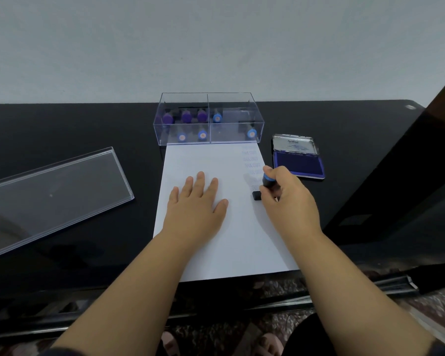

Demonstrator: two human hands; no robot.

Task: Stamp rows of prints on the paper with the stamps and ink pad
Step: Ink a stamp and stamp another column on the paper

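- Flat on the middle of the white paper (216, 227) lies the left hand (198, 199), palm down with fingers straight and slightly spread, pressing the sheet to the black table (88, 124).
- Near the paper's right edge, the right hand (285, 199) curls its fingers round a stamp (263, 186) with a blue band on its handle; the stamp's black base sits on or just above the sheet, and which one I cannot tell.
- Up that same right edge runs a column of faint blue prints (251, 160), from the stamp toward the far corner.
- Just beside the paper's far right corner, an ink pad (298, 161) lies open on the table, its blue pad toward the person and its metal lid tipped back.
- Touching the paper's far edge stands a clear box (208, 119) with two compartments; it holds upright stamps with purple and blue tops, most in the left compartment.
- Toward the table's left edge, well apart from the paper, lies a clear lid (54, 194).
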